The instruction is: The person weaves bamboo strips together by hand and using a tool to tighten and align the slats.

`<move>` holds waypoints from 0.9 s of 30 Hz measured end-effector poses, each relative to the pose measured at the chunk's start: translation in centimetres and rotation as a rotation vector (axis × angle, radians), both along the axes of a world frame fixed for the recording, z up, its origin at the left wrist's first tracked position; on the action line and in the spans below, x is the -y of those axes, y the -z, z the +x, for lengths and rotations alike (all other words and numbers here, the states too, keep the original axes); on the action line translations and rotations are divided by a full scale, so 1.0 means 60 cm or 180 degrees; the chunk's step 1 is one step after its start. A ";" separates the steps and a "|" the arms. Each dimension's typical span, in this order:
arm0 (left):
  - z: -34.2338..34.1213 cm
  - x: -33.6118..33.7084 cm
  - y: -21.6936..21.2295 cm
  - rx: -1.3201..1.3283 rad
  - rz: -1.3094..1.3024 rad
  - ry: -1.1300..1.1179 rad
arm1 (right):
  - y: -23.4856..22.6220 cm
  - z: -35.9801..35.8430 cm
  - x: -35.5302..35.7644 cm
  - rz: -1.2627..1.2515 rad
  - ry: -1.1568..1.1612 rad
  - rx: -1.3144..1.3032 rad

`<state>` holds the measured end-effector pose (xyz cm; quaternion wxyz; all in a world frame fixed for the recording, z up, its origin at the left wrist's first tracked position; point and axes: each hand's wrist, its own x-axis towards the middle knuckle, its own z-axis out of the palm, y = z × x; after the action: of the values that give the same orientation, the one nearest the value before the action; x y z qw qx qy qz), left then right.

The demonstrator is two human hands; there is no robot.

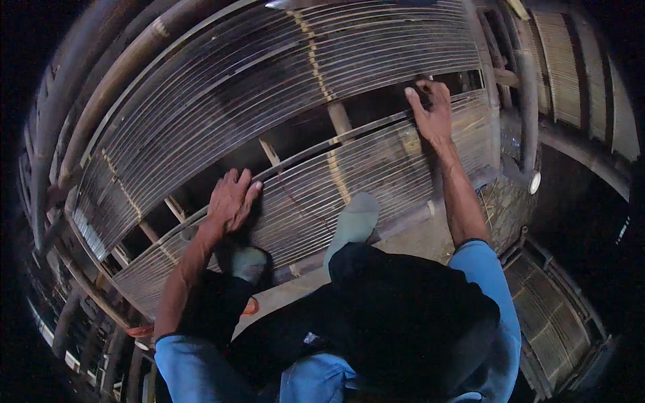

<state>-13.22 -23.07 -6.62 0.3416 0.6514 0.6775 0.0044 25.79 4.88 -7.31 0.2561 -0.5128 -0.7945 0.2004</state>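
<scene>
A bed-like platform of thin bamboo slats lies in front of me, split by a long dark gap. My left hand is at the rail along the near slat panel, palm down with bent, slightly separated fingers. Farther right, my right hand is over the gap beside the far slat panel. Its thumb stands away from the curled fingers, and nothing shows between them. What the fingertips touch is hidden. My sock-covered right foot rests on the near panel; my other foot is partly shadowed.
Cross supports show inside the gap. Thick bamboo poles frame the left side, and a post rises at the right. Another slatted bamboo piece stands at the lower right. An orange item lies near my left foot.
</scene>
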 end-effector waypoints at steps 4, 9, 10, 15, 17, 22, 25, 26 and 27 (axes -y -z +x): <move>-0.018 0.008 0.003 0.0384 -0.0237 0.0235 | 0.001 0.044 0.006 0.0094 -0.0086 0.0634; -0.018 0.010 0.003 0.0173 -0.0235 0.0244 | 0.028 0.028 0.040 0.0470 -0.0232 0.1032; -0.018 0.011 0.006 0.0098 0.0017 0.0245 | 0.026 0.026 0.043 0.0529 -0.0198 0.0967; 0.010 -0.006 0.001 -0.0130 0.0541 0.0201 | 0.030 0.024 0.040 0.0611 -0.0212 0.0824; 0.003 -0.002 0.003 -0.0172 0.0622 0.0243 | 0.030 0.016 0.036 0.0548 -0.0249 0.0701; -0.016 0.005 0.004 -0.0211 0.0515 0.0188 | 0.013 0.032 0.038 0.0228 -0.0374 0.1032; -0.028 -0.015 -0.066 0.0083 0.0192 0.0155 | -0.001 0.028 0.014 0.0645 -0.0536 0.0805; -0.053 -0.010 -0.095 0.0049 0.0196 0.0177 | -0.010 0.018 0.012 0.0452 -0.0721 0.0771; -0.086 0.009 -0.116 -0.0090 0.0175 0.0248 | -0.027 0.004 0.014 0.0472 -0.0702 0.0743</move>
<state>-18.38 -23.63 0.31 0.3138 0.6864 0.6560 0.0005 26.04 4.02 -5.67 0.1757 -0.4220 -0.8829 0.1072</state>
